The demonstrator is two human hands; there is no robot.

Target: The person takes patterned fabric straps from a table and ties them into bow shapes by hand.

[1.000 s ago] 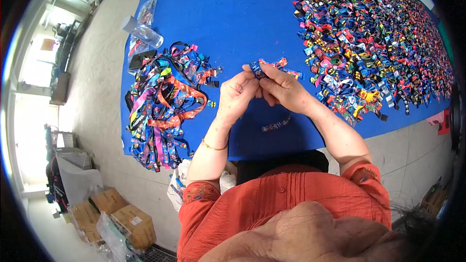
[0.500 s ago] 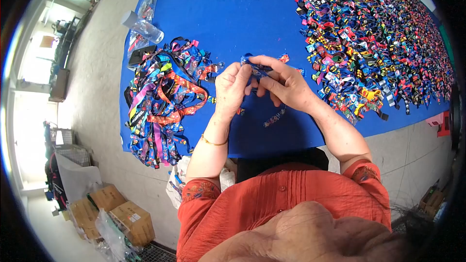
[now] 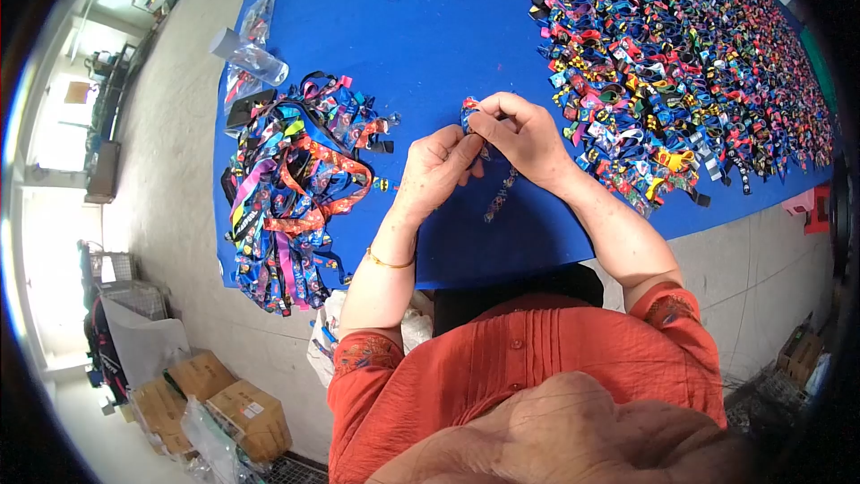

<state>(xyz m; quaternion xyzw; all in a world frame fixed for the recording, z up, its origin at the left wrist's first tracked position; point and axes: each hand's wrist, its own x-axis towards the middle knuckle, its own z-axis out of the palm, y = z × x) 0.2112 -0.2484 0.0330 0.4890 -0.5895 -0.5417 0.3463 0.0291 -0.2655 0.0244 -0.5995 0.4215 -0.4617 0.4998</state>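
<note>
My left hand (image 3: 434,168) and my right hand (image 3: 530,142) meet over the blue tablecloth, both closed on a printed lanyard (image 3: 469,110). Its blue and red folded end pokes up between my fingertips, while my fingers cover most of the rest. Below my right hand is a narrow patterned strap end (image 3: 502,199); whether it hangs from the held lanyard or lies on the cloth I cannot tell. To the left of my left hand spreads a tangled pile of colourful lanyards (image 3: 309,215).
Rows of folded lanyards (image 3: 645,72) cover the right side of the blue table (image 3: 403,18). A clear plastic cup or bottle (image 3: 255,61) lies at the far left, near a dark box-like object (image 3: 249,112). Cardboard boxes (image 3: 246,417) stand on the floor at lower left.
My hands have shifted and regripped the lanyard, so a red and blue end now shows above the fingers. The red and blue pieces beyond my right hand no longer show there.
</note>
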